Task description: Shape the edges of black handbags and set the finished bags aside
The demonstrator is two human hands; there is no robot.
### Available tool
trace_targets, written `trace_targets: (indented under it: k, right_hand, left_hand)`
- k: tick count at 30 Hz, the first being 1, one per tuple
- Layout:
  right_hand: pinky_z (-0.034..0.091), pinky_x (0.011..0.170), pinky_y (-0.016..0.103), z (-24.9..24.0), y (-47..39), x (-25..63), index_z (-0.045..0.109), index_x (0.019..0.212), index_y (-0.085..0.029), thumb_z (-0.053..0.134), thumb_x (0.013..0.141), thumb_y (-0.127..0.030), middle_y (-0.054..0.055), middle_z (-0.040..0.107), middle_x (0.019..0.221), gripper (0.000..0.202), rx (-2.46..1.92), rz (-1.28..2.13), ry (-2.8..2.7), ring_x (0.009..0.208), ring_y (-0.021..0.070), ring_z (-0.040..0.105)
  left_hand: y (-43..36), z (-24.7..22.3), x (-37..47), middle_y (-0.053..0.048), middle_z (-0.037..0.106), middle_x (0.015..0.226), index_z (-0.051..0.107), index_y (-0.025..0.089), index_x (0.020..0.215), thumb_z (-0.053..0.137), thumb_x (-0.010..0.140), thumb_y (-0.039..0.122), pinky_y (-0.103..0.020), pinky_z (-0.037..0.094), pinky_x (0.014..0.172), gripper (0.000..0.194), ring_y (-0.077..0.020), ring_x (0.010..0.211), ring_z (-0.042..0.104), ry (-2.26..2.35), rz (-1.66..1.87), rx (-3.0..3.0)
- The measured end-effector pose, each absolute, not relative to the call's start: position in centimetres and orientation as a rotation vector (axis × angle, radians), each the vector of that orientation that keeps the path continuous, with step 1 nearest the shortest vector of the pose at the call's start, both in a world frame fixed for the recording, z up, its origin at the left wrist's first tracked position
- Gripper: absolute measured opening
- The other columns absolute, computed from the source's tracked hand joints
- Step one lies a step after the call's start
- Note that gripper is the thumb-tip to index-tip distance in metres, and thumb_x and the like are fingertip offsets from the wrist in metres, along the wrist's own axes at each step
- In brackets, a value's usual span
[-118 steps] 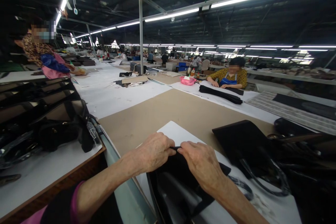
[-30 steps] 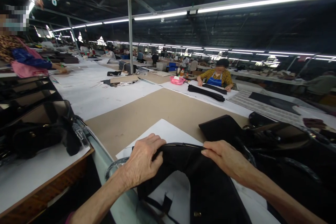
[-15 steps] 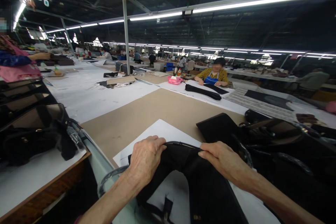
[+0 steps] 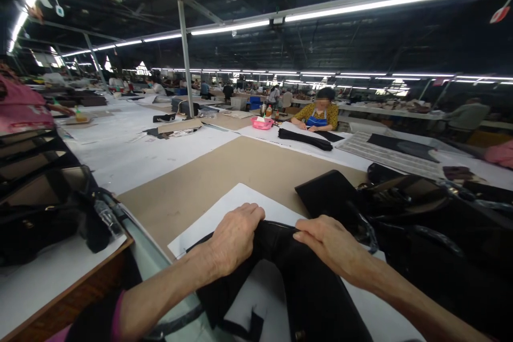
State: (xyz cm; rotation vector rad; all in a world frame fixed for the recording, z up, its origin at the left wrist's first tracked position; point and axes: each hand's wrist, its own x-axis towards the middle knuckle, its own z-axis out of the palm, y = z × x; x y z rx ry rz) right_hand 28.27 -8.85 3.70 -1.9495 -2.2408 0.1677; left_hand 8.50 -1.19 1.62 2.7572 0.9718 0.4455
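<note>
A black handbag [image 4: 320, 294] is held up by its top edge in front of me, its lower part running out of view at the bottom. My left hand [image 4: 236, 235] is closed over the edge at the left, knuckles up. Farther right, my right hand [image 4: 331, 246] pinches the same edge between thumb and fingers. A short stretch of dark rim shows between the two hands. Below it, a gap in the black material shows a pale surface. Under the bag lies a white sheet [image 4: 204, 224] on the brown board [image 4: 236, 165].
Black bags with plastic-wrapped handles [image 4: 433, 238] are heaped at my right. More black bags [image 4: 44, 208] stand on a side table at left. Across the table a person in a blue apron [image 4: 316, 117] handles black strips [image 4: 304, 139] near a pink tissue box [image 4: 262, 122].
My left hand has slid right along the edge, so the hands are closer together. My right hand has shifted slightly left. The whole view has turned a little to the right.
</note>
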Motion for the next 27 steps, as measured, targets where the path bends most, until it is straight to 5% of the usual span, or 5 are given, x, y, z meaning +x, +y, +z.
trace_targets:
  k: [5, 9, 12, 27]
  right_hand:
    - [0.031, 0.059, 0.023, 3.4, -8.7, 29.1, 0.052, 0.065, -0.020, 0.037, 0.088, -0.033, -0.002, 0.056, 0.062, 0.030, -1.918, 0.187, -2.217, 0.063, 0.0120, 0.049]
    - [0.031, 0.059, 0.023, 3.3, -8.7, 29.2, 0.052, 0.065, -0.019, 0.036, 0.088, -0.033, -0.002, 0.056, 0.062, 0.031, -1.897, 0.187, -2.224, 0.062, 0.0117, 0.049]
    - [0.030, 0.058, 0.023, 3.3, -8.8, 29.2, 0.052, 0.065, -0.019, 0.035, 0.089, -0.034, -0.002, 0.055, 0.061, 0.032, -1.895, 0.193, -2.234, 0.061, 0.0112, 0.049]
    - [0.026, 0.052, 0.025, 4.1, -8.9, 26.2, 0.055, 0.074, -0.019, 0.051, 0.083, -0.035, 0.002, 0.066, 0.071, 0.018, -2.077, -0.186, -2.306, 0.066, 0.0169, 0.060]
  left_hand:
    - [-1.8, 1.4, 8.4, -0.002, 0.054, 0.086, 0.050, 0.019, 0.088, 0.039, 0.064, 0.002, -0.027, 0.042, 0.072, 0.031, -0.0162, 0.082, 0.049, 0.900, 0.491, 2.819]
    - [-1.5, 1.1, 8.4, -0.001, 0.055, 0.086, 0.053, 0.020, 0.089, 0.046, 0.080, 0.021, -0.025, 0.041, 0.070, 0.011, -0.0156, 0.083, 0.050, 0.899, 0.507, 2.831]
    - [-1.2, 0.9, 8.6, 0.000, 0.057, 0.082, 0.055, 0.021, 0.086, 0.044, 0.085, 0.029, -0.023, 0.039, 0.065, 0.013, -0.0145, 0.079, 0.052, 0.956, 0.462, 2.862]
    - [-1.5, 3.5, 10.1, -0.003, 0.061, 0.064, 0.061, 0.018, 0.066, 0.047, 0.079, 0.027, -0.025, 0.036, 0.057, 0.021, -0.0165, 0.063, 0.057, 1.123, 0.209, 2.712]
